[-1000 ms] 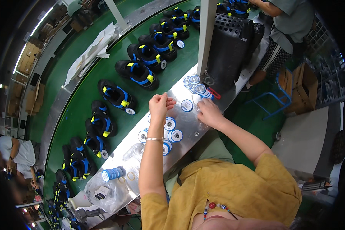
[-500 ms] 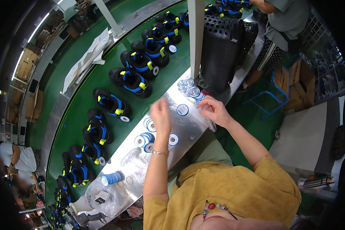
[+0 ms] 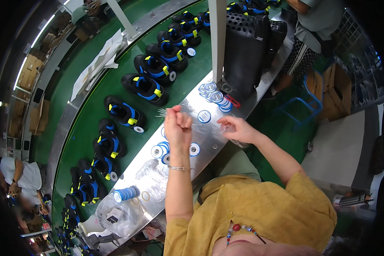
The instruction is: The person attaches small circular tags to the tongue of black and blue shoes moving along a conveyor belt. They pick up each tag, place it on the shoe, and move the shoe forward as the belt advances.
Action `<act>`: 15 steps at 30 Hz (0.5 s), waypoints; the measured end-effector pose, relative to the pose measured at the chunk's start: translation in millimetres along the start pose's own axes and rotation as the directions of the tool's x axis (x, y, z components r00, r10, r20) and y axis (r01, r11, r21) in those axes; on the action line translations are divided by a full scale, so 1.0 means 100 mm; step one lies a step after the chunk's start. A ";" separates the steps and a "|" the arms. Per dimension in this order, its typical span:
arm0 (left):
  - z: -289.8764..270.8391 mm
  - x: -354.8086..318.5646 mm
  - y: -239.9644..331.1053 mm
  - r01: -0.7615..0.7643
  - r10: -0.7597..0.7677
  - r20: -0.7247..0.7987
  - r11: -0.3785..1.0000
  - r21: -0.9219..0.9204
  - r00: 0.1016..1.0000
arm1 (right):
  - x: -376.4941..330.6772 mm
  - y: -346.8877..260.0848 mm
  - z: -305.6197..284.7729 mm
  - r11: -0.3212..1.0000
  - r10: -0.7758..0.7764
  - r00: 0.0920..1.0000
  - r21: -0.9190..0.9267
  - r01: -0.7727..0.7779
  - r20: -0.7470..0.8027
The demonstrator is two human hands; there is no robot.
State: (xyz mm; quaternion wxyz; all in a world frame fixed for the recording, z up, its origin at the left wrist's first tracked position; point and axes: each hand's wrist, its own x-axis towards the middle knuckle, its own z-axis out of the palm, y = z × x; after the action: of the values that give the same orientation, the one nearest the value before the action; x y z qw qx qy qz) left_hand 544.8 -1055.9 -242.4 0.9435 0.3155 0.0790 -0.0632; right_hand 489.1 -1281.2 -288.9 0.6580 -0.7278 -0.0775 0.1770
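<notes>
My left hand (image 3: 178,126) is closed above the metal bench, and thin pale plastic strands (image 3: 162,113) stick out past its fingers. Over the bench's near edge, my right hand (image 3: 240,130) pinches a bunch of clear plastic strands (image 3: 228,129). Fine clear strands also stretch across the surface between both hands. One round blue-and-white tag (image 3: 204,116) lies flat between them. Below my left wrist are more round tags (image 3: 159,150), partly covered by that forearm. A fanned pile of similar tags (image 3: 217,97) lies beyond my right hand, with a red-handled tool (image 3: 233,101) beside it.
Black-and-blue shoes (image 3: 145,88) line the green belt (image 3: 175,94), some with round tags. A stack of tags (image 3: 126,194), yellow rings (image 3: 145,196) and clear plastic bags (image 3: 151,173) occupy the bench's left part. A white post (image 3: 217,42) and black crate (image 3: 245,55) stand ahead; a co-worker (image 3: 318,30) is beyond.
My left hand has turned upward, and pale strands now show beyond its fingers. My right hand has shifted slightly nearer to me, uncovering the red-handled tool.
</notes>
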 end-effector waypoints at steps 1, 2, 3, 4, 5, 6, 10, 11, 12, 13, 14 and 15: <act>0.03 0.01 0.05 0.003 -0.002 -0.044 0.999 0.043 0.999 | -0.07 0.05 -0.10 0.998 0.036 0.999 0.051 -0.034 -0.033; 0.12 0.04 0.08 0.013 -0.007 -0.078 0.996 0.086 0.997 | -0.14 0.06 -0.20 0.993 0.069 0.995 0.102 -0.061 -0.076; 0.16 0.11 0.03 0.045 -0.035 -0.078 0.990 0.137 0.996 | -0.23 0.00 -0.33 0.965 0.120 0.978 0.250 -0.075 -0.169; 0.18 0.11 0.00 0.083 -0.071 -0.070 0.978 0.193 0.995 | -0.30 -0.01 -0.38 0.970 0.109 0.969 0.237 -0.055 -0.223; 0.24 0.11 -0.08 0.140 -0.127 -0.061 0.938 0.316 0.990 | -0.40 -0.04 -0.49 0.977 0.108 0.945 0.209 -0.043 -0.310; 0.30 0.02 -0.18 0.173 -0.171 -0.045 0.880 0.442 0.984 | -0.49 -0.06 -0.58 0.983 0.101 0.914 0.181 -0.031 -0.393; 0.84 0.07 -0.96 0.144 -0.266 0.132 0.805 0.576 0.955 | -0.43 -0.54 -1.01 0.973 -0.207 0.777 -0.039 0.229 -0.595; 1.07 0.08 -1.08 0.135 -0.316 0.230 0.810 0.571 0.920 | -0.44 -0.69 -1.07 0.942 -0.319 0.729 -0.117 0.315 -0.606; 0.64 -0.62 -1.03 0.195 -0.398 0.189 0.743 0.640 0.898 | -0.82 -0.27 -0.38 0.919 -0.378 0.689 -0.159 0.361 -0.618; 0.73 -0.72 -1.11 0.234 -0.484 0.237 0.724 0.649 0.842 | -0.95 -0.36 -0.31 0.887 -0.425 0.635 -0.157 0.434 -0.645; 0.80 -0.79 -1.19 0.273 -0.557 0.264 0.699 0.661 0.788 | -1.06 -0.41 -0.32 0.840 -0.540 0.572 -0.354 0.410 -0.618; 0.85 -0.81 -1.25 0.314 -0.582 0.293 0.720 0.619 0.758 | -1.09 -0.43 -0.31 0.850 -0.520 0.575 -0.319 0.418 -0.632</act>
State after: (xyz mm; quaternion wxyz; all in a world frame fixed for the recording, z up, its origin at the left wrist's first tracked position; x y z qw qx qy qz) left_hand 453.8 -1201.2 -233.7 0.7604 0.5098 -0.0955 -0.3909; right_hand 404.5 -1342.9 -227.2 0.6092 -0.7346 -0.0254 -0.2976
